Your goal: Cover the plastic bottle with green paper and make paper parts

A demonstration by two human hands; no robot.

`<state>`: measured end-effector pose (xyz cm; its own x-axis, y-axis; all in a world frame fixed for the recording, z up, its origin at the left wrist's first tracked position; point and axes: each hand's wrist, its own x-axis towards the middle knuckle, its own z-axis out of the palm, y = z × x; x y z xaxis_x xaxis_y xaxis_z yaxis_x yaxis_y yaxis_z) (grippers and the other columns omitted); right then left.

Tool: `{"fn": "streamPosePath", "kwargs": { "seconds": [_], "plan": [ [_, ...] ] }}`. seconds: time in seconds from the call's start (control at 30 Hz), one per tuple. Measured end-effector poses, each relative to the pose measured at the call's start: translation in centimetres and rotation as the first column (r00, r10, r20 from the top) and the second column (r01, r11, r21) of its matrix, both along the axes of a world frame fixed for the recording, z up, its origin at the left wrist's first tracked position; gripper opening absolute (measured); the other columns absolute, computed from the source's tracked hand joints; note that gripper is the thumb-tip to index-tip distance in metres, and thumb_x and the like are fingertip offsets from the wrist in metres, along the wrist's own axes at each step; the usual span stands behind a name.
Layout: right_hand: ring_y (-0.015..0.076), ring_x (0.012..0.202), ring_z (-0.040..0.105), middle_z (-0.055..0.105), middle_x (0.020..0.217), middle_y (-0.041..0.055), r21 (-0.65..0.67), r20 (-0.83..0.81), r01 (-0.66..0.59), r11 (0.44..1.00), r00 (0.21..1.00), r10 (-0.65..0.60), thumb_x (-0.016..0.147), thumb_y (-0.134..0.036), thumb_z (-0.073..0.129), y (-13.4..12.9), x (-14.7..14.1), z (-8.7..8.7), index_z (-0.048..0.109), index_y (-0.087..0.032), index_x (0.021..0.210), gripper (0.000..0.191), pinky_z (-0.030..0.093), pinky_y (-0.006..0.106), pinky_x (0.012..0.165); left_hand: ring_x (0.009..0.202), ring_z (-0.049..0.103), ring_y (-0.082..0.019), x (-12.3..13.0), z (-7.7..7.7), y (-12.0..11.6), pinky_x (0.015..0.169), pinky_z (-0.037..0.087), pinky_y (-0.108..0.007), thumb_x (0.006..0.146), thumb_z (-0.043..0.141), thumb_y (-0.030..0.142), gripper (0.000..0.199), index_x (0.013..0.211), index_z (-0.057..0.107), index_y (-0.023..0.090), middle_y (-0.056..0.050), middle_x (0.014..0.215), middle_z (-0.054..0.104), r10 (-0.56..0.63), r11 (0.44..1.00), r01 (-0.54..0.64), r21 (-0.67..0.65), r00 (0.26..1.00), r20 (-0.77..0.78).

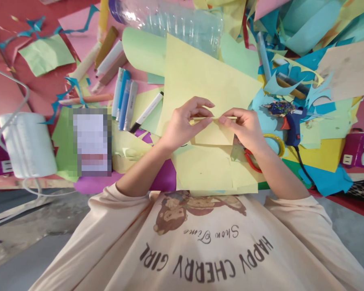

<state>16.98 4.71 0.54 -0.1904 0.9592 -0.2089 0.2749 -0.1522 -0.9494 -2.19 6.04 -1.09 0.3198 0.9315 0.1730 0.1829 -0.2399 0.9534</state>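
Yellow rectangular paper piece [215, 135] is pinched at its far edge by the left hand [185, 123] and right hand [245, 126], between a large pale-yellow paper sheet [200, 76] and the cream printed shirt [206, 242]. A dark-blue glue gun [293, 128] lies rightward; a white, black-capped marker [148, 110] lies leftward.

Pale yellow is shown by the held sheet [214, 136]. The glue gun [293, 134] is coloured blue, its trigger [285, 123] red.

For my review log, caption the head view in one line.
Left hand and right hand hold a small yellow paper, markers left, glue gun right.
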Motion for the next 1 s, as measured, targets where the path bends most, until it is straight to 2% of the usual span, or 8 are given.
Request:
{"fn": "streamPosePath", "kwargs": {
  "seconds": [0.13,0.37,0.57,0.7,0.87,1.0],
  "plan": [
    [0.0063,0.033,0.038,0.042,0.041,-0.0074,0.024,0.016,0.033,0.999,0.999,-0.033,0.077,-0.053,0.069,0.0,0.0,0.2,0.068,-0.021,0.072,0.032,0.026,0.023,0.039,0.082,0.072,-0.009,-0.1,-0.1,0.1,0.069,0.057,-0.019,0.087,0.056,0.016,0.014,0.101,0.058,0.02,-0.003,0.103,0.07,-0.003,1.0,0.003,-0.004,1.0,-0.015],
    [0.0056,0.038,0.04,0.052,0.051,-0.0053,-0.01,-0.027,0.049,0.999,0.998,-0.049,0.075,-0.051,0.072,0.0,-0.2,0.3,0.067,-0.021,0.073,0.03,0.028,0.022,0.039,0.087,0.072,-0.011,0.0,-0.4,0.2,0.076,0.059,-0.023,0.085,0.06,0.015,0.018,0.102,0.057,0.021,-0.003,0.104,0.07,0.002,1.0,-0.001,-0.013,0.999,0.039],
    [0.0039,0.041,0.038,0.058,0.06,-0.0047,-0.011,-0.057,0.063,0.998,0.996,-0.063,0.073,-0.043,0.076,0.1,-0.2,0.4,0.069,-0.022,0.076,0.022,0.028,0.021,0.04,0.085,0.071,-0.012,0.0,0.0,0.0,0.08,0.06,-0.028,0.082,0.063,0.015,0.022,0.103,0.057,0.02,-0.001,0.092,0.07,-0.015,0.999,0.017,-0.034,0.998,0.059],
    [0.005,0.044,0.041,0.058,0.06,-0.0044,-0.069,-0.141,0.077,0.995,0.986,-0.086,0.068,-0.04,0.08,0.1,-0.1,0.1,0.07,-0.022,0.077,0.022,0.029,0.02,0.04,0.079,0.068,-0.009,-0.1,-0.1,0.0,0.079,0.059,-0.027,0.082,0.065,0.016,0.026,0.105,0.056,0.021,0.0,0.086,0.068,-0.062,0.997,0.065,-0.042,0.995,0.074],
    [0.0056,0.043,0.046,0.058,0.056,-0.0053,-0.179,-0.309,0.11,0.978,0.937,-0.162,0.069,-0.038,0.079,0.3,-0.1,-0.4,0.069,-0.021,0.073,0.02,0.034,0.02,0.041,0.072,0.061,-0.006,0.3,-0.6,-0.3,0.073,0.057,-0.021,0.08,0.065,0.014,0.027,0.103,0.055,0.022,0.004,0.077,0.056,-0.065,0.998,0.063,0.027,0.993,0.094],
    [0.0056,0.046,0.048,0.055,0.054,-0.0054,-0.237,-0.318,0.156,0.959,0.92,-0.228,0.065,-0.04,0.081,0.4,-0.3,-0.4,0.063,-0.018,0.063,0.028,0.038,0.019,0.043,0.071,0.06,-0.006,0.9,-1.2,-0.8,0.07,0.056,-0.021,0.082,0.061,0.014,0.023,0.103,0.054,0.023,0.004,0.078,0.053,-0.006,0.991,-0.003,0.136,0.998,0.066]
  ]
}}
